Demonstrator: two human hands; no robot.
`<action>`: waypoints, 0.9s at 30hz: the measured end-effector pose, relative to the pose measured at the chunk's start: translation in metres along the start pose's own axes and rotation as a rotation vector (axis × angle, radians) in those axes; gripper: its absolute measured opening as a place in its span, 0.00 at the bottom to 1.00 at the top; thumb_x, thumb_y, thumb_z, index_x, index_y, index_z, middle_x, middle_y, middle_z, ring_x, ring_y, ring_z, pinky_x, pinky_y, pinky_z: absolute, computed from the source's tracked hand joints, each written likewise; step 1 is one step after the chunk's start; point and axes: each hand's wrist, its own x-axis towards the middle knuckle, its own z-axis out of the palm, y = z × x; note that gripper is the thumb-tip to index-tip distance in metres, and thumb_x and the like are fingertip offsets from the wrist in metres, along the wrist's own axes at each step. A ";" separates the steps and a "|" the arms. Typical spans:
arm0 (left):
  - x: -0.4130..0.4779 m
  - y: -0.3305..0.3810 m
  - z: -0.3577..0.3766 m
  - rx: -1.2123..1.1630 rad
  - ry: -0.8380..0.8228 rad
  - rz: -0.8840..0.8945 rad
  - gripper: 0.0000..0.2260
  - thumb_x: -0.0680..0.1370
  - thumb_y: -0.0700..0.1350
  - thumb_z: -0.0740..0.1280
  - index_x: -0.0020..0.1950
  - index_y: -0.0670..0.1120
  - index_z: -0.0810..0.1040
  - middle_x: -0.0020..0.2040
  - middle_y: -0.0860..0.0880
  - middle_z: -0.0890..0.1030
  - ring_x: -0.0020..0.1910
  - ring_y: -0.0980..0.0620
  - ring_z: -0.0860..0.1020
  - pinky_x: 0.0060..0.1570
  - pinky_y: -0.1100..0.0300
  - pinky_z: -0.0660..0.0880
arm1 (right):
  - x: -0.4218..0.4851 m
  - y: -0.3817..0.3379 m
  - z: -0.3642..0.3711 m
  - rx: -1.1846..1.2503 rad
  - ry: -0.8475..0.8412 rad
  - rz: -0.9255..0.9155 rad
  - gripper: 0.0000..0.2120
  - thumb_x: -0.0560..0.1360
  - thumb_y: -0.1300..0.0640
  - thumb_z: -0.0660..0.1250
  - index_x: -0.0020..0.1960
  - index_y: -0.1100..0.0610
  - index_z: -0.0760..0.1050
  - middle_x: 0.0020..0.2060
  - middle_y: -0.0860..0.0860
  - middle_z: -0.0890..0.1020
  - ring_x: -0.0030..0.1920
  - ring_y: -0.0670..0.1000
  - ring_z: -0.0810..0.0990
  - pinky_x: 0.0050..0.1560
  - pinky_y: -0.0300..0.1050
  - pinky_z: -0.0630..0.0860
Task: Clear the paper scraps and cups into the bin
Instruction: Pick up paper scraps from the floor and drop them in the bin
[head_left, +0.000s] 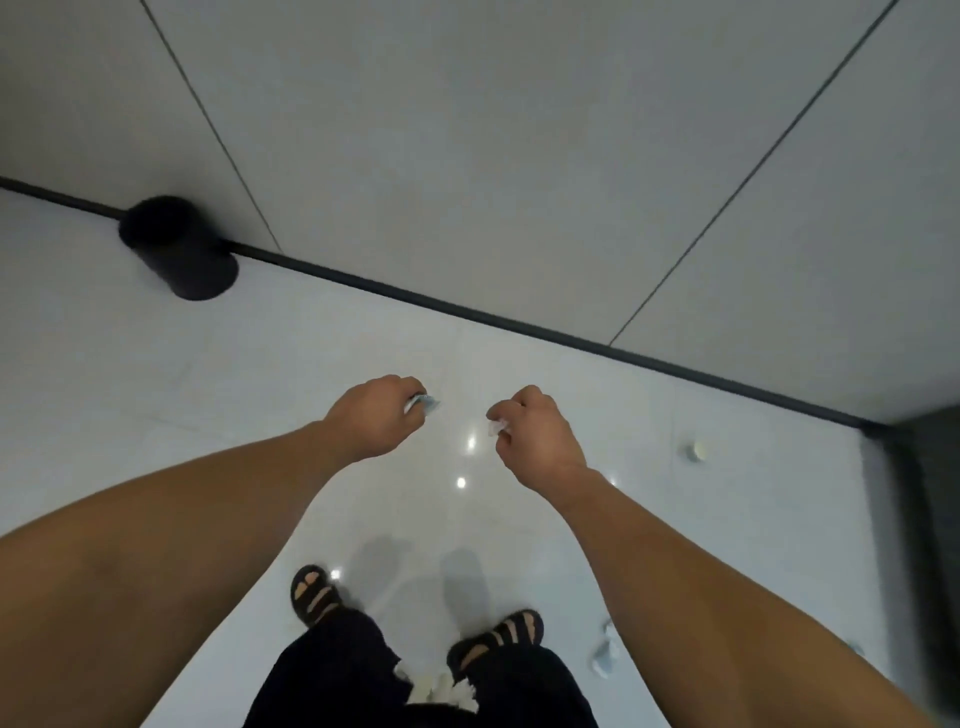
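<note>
As the bin (176, 247) stands well away, the left hand (382, 415) and the right hand (540, 431) each curl around a paper scrap (422, 404) for carrying.

1 black bin (176, 247), 1 cup (696, 451), 2 hands (376, 415) (540, 434) — 2 held scraps (422, 402) (496, 427), 2 floor scrap clusters (602, 656) (451, 690) — 2 sandals (314, 592) (498, 636).

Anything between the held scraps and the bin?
Nothing visible: bare floor lies between the scraps in the left hand and right hand and the bin by the wall. The cup lies off to the right.
</note>
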 end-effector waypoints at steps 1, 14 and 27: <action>-0.009 -0.022 -0.013 -0.007 0.033 -0.017 0.14 0.80 0.53 0.59 0.62 0.50 0.76 0.56 0.50 0.79 0.50 0.49 0.77 0.45 0.58 0.68 | 0.012 -0.027 0.003 -0.024 0.003 -0.039 0.15 0.78 0.61 0.61 0.62 0.51 0.77 0.58 0.51 0.71 0.59 0.52 0.71 0.49 0.39 0.69; -0.102 -0.299 -0.168 -0.113 0.310 -0.307 0.14 0.79 0.52 0.60 0.61 0.51 0.77 0.57 0.50 0.79 0.51 0.49 0.77 0.45 0.59 0.68 | 0.129 -0.326 0.082 -0.158 -0.084 -0.369 0.13 0.79 0.60 0.61 0.60 0.52 0.78 0.58 0.51 0.72 0.56 0.52 0.74 0.49 0.39 0.71; -0.022 -0.459 -0.280 -0.112 0.351 -0.436 0.15 0.80 0.51 0.59 0.64 0.50 0.75 0.60 0.48 0.77 0.55 0.47 0.76 0.53 0.56 0.71 | 0.334 -0.488 0.117 -0.185 -0.145 -0.488 0.17 0.78 0.61 0.61 0.65 0.51 0.76 0.60 0.51 0.71 0.61 0.52 0.72 0.59 0.41 0.72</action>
